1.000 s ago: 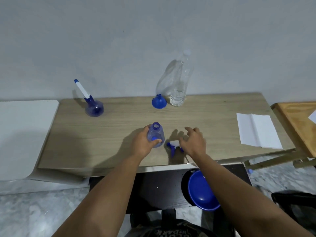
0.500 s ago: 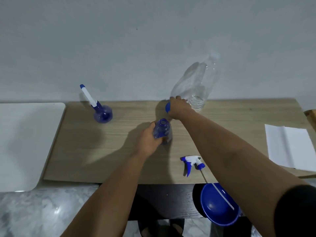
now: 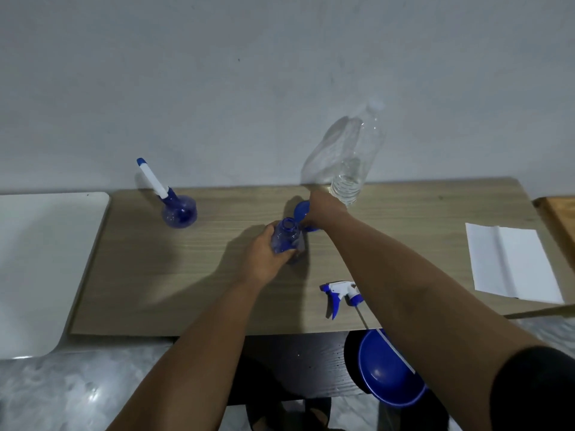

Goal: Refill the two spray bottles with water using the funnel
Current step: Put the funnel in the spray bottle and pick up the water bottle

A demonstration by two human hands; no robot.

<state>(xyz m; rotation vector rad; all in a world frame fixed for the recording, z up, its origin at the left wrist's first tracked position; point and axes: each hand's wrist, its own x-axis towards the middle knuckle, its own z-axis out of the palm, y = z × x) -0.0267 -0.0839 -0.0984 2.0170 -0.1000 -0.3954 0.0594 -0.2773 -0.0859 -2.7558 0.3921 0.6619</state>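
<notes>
Apparently funnel (image 3: 301, 211) in right hand (image 3: 323, 208).

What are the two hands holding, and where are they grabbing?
The left hand grips the open spray bottle around its body. The right hand holds the blue funnel; exactly where is hidden.

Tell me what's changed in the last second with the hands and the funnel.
The right hand let go of the spray head, which now lies on the table, reached back and took the blue funnel, tilting it toward the open bottle. The left hand kept holding that bottle. The other spray bottle and water bottle stayed put.
</notes>
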